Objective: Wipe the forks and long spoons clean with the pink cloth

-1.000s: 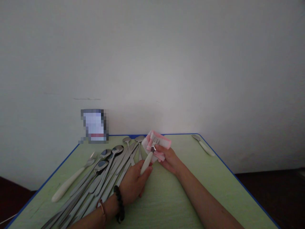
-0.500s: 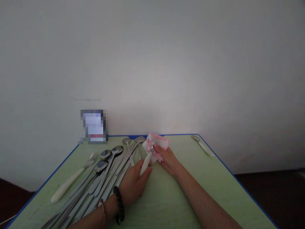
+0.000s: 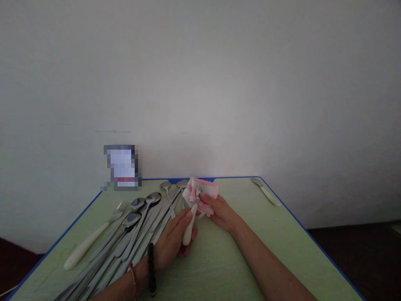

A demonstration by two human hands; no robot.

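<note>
My left hand is closed around the white handle of a fork, whose metal tines point away from me. A pink and white cloth lies behind and under the tines. My right hand grips this cloth, its thumb pressed near the fork's neck. To the left of my left hand lies a heap of metal spoons and other long-handled cutlery. Another white-handled fork rests at the heap's left side.
The green table has a blue edge and stands against a pale wall. One more white-handled fork lies near the far right edge. At the back left stands a blurred-out device with a lit screen.
The fork's tines, covered before, now show against the cloth. My left hand has turned and its grip on the handle has shifted, while the cloth has moved slightly left.
</note>
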